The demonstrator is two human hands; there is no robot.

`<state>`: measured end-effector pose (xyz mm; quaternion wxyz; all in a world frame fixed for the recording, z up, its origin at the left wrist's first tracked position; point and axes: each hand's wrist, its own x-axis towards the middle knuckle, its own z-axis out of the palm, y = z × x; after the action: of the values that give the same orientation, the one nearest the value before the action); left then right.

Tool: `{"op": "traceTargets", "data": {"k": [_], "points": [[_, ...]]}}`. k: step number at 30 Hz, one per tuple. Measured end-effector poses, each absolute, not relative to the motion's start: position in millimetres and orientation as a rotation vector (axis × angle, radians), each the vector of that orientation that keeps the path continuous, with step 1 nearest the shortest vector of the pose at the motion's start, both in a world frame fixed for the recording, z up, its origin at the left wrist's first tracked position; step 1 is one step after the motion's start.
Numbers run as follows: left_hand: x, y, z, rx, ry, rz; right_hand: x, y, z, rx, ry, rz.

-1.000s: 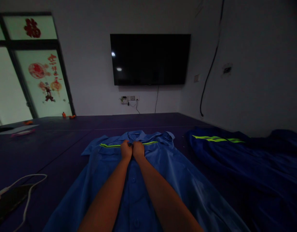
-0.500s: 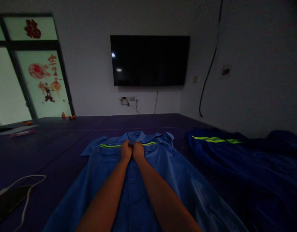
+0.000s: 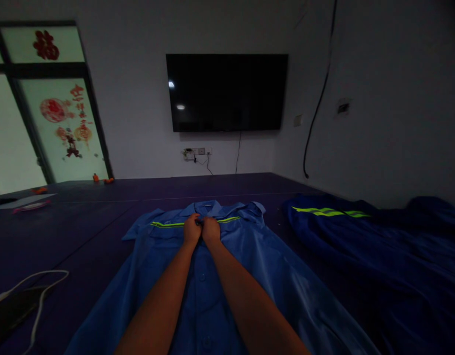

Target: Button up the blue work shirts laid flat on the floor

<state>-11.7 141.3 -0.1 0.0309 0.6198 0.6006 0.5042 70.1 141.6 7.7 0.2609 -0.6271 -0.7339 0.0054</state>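
Observation:
A light blue work shirt [image 3: 271, 276] with a yellow-green reflective stripe lies spread flat, front up, on a dark purple surface [image 3: 83, 231]. Its collar points away from me. My left hand [image 3: 192, 230] and my right hand [image 3: 211, 230] rest side by side on the shirt's chest, just below the collar. Both are closed in a pinch on the shirt's front placket at the stripe. Whatever lies between the fingertips is too small and dark to make out.
A pile of darker blue garments [image 3: 378, 246] with a reflective stripe lies to the right. A dark phone [image 3: 13, 308] with a white cable [image 3: 42, 291] sits at the near left. Papers [image 3: 22, 202] lie far left. A wall-mounted TV [image 3: 227, 92] hangs ahead, a glass door [image 3: 60, 128] at left.
Both hands stay pinched at the same spot on the shirt's chest. Only the view has shifted slightly.

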Motion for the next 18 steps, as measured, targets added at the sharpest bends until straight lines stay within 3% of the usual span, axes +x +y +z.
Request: {"op": "traceTargets", "data": {"k": [18], "points": [[-6.7, 137.3, 0.0, 1.905, 1.961, 1.494, 69.2, 142.8, 8.3, -1.699, -2.003, 0.005]]}}
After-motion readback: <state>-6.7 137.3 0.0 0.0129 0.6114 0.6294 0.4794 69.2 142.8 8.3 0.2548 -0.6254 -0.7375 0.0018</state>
